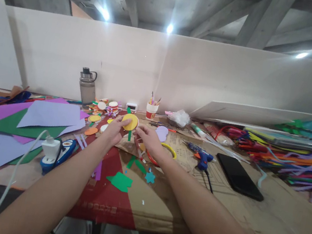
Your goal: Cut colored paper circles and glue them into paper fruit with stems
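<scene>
My left hand (116, 129) is closed on a yellow paper disc (131, 123), thumb across its face. Green paper strips stick out above and below the disc, and a pale rim shows at its right side. Beside the disc's lower right edge, my right hand (148, 139) has its fingertips pinched together; what they hold, if anything, is too small to make out. Below the hands lie green paper scraps (120, 181) and a blue paper flower shape (150, 177). Partly behind my right wrist is a roll of tape with a yellow and red ring (171, 149).
Paper sheets (50, 115) and a blue-and-white power strip (61, 155) with a white cable lie left. A bottle (87, 86) and a paper cup (151, 110) of tools stand behind. Rightward are a blue glue gun (203, 161), a phone (238, 175) and coloured strips (294, 164).
</scene>
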